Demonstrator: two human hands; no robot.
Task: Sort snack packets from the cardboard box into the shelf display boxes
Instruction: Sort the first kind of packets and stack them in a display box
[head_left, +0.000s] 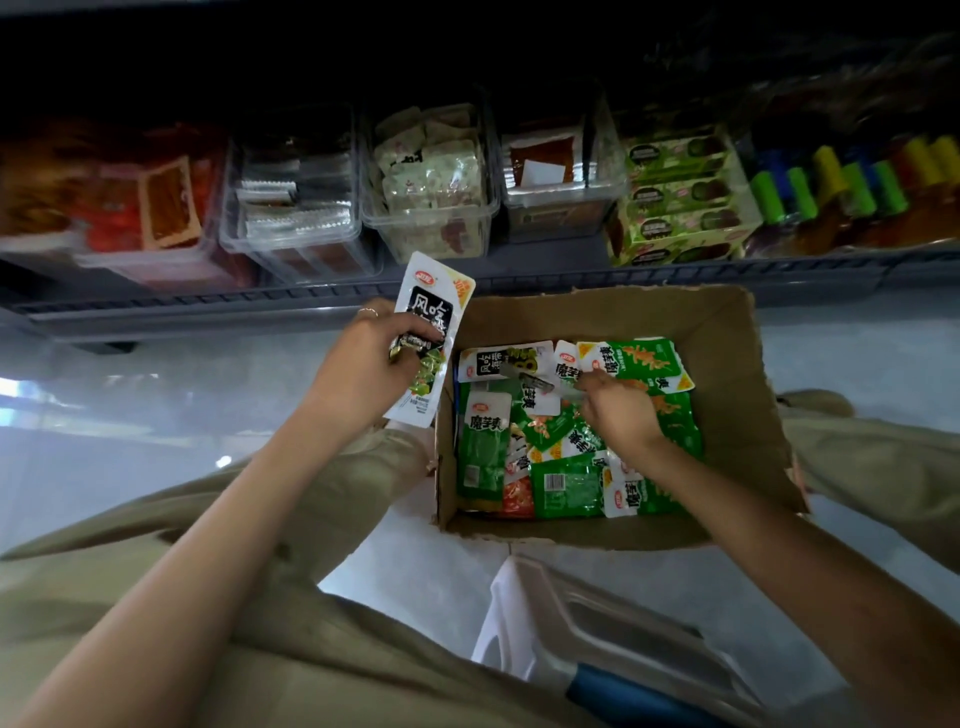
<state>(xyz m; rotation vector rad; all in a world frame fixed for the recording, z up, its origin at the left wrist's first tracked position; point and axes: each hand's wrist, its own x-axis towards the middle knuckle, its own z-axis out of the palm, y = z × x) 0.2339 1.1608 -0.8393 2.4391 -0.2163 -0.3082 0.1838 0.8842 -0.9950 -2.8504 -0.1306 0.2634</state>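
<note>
An open cardboard box (727, 395) sits on the floor in front of the shelf, with several green and white snack packets (563, 483) piled inside. My left hand (358, 369) is left of the box and grips a white and black snack packet (434, 306) upright above the floor. My right hand (615, 410) is inside the box with its fingers pinched on a small blurred packet (535, 382) lying on the pile. Clear plastic display boxes (431, 182) filled with packets line the shelf behind.
The grey shelf edge (363, 301) runs across above the box. A green display carton (675, 197) and coloured tubes (852, 182) stand at the shelf's right. A white stool (571, 623) is below the box. My beige trouser legs flank the box.
</note>
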